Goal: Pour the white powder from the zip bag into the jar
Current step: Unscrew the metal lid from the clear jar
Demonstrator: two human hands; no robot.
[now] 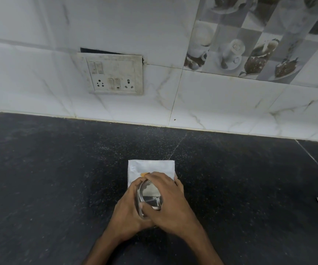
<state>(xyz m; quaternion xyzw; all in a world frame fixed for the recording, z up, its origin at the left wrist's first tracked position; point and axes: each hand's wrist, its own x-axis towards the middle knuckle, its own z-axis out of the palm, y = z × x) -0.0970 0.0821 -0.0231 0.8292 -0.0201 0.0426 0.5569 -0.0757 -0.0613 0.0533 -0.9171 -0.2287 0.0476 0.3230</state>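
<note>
On the black speckled stone counter, the left hand curls round the side of a round shiny steel jar; the right hand grips what seems its lid. The flat white zip bag lies just behind the jar

No readable txt, labels or nos.; orange mark on zip bag illegible.

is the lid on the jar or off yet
On: the steel lid sits over the jar, right hand gripping its rim, left hand holding the jar body.
</note>
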